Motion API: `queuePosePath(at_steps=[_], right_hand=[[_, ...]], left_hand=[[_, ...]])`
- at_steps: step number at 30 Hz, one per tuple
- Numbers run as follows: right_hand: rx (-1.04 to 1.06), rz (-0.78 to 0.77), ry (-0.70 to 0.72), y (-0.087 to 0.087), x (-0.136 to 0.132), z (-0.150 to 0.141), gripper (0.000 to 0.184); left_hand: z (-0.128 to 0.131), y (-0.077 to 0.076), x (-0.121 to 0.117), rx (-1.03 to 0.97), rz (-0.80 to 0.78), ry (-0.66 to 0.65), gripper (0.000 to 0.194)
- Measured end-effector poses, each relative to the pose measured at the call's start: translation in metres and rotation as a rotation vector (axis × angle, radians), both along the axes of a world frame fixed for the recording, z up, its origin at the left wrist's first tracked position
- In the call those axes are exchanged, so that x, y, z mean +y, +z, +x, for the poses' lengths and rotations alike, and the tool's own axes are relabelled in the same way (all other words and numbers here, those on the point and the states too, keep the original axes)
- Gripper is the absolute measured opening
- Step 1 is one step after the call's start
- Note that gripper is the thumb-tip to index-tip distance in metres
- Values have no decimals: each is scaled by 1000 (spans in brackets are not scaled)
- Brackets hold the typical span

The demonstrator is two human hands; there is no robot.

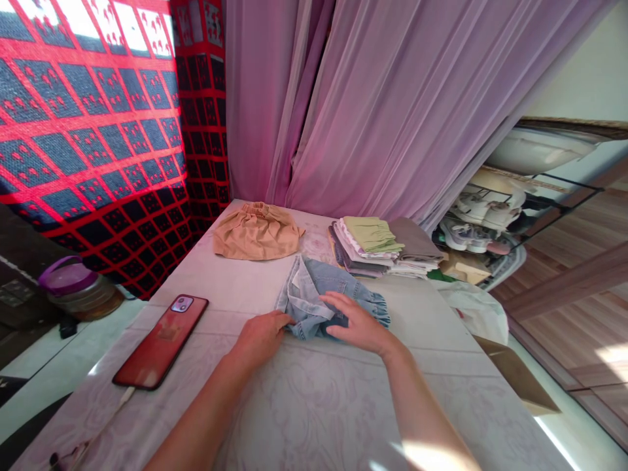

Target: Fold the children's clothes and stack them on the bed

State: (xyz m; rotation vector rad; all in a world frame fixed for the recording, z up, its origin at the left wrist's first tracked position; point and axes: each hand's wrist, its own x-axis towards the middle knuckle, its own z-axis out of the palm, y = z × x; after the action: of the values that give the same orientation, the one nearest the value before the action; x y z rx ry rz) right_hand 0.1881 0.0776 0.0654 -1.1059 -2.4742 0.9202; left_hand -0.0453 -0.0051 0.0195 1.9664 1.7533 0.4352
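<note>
A light-blue denim garment (314,297) lies partly folded over itself on the table, its ruffled, gathered end towards the right. At its near left corner, my left hand (262,337) is closed on the cloth's edge, with the fingertips partly hidden. Over the middle of the denim, my right hand (360,324) is open, thumb and fingers apart, resting on or just above the fabric. Whether this is a skirt or shorts, I cannot tell. Beyond it, a tan garment (258,232) with a gathered waist lies spread flat.
Folded clothes (367,239), green on top, are stacked beside another pile with a grey-brown top (417,241). A red phone (164,343) on a charging cable lies at the left of the table (314,418). Purple curtains (383,111) hang behind; a shoe rack (485,209) stands right.
</note>
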Motion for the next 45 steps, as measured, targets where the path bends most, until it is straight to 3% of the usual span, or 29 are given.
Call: queuePosePath(at_steps=[2, 6, 9, 12, 16, 19, 22, 25, 29, 32, 36, 41, 45], right_hand=[[-61, 48, 32, 5, 4, -8, 53], [-86, 61, -33, 4, 10, -29, 41], [39, -41, -69, 0, 8, -34, 35], [203, -154, -99, -1, 1, -28, 32], [226, -192, -155, 3, -12, -16, 36], [168, -137, -96, 7, -20, -10, 46], [-4, 14, 19, 12, -21, -8, 64], [-221, 222, 127, 14, -14, -11, 71], [-296, 369, 231, 18, 3, -16, 39], [-234, 348, 281, 20, 12, -19, 26], [-148, 217, 323, 17, 18, -24, 25], [-117, 168, 218, 10, 30, -26, 19], [-105, 196, 140, 9, 36, -21, 13]], left_hand=[[2, 4, -2, 23, -6, -15, 49], [12, 21, -10, 95, -34, 0, 43], [23, 36, -16, 142, -43, 91, 32], [33, 42, -17, 162, 49, 129, 29], [39, 23, -9, 32, 233, 39, 50], [39, 0, -3, -113, 230, -3, 40], [38, -12, 0, -179, 213, -1, 33], [36, -13, 0, -207, 209, 0, 34], [33, -9, 0, -223, 186, -16, 35], [29, -8, 1, -198, 157, -42, 36], [21, -8, 0, -166, 119, -41, 42], [3, -5, -1, -190, 81, -39, 55], [-14, -9, 2, -222, 142, 3, 39]])
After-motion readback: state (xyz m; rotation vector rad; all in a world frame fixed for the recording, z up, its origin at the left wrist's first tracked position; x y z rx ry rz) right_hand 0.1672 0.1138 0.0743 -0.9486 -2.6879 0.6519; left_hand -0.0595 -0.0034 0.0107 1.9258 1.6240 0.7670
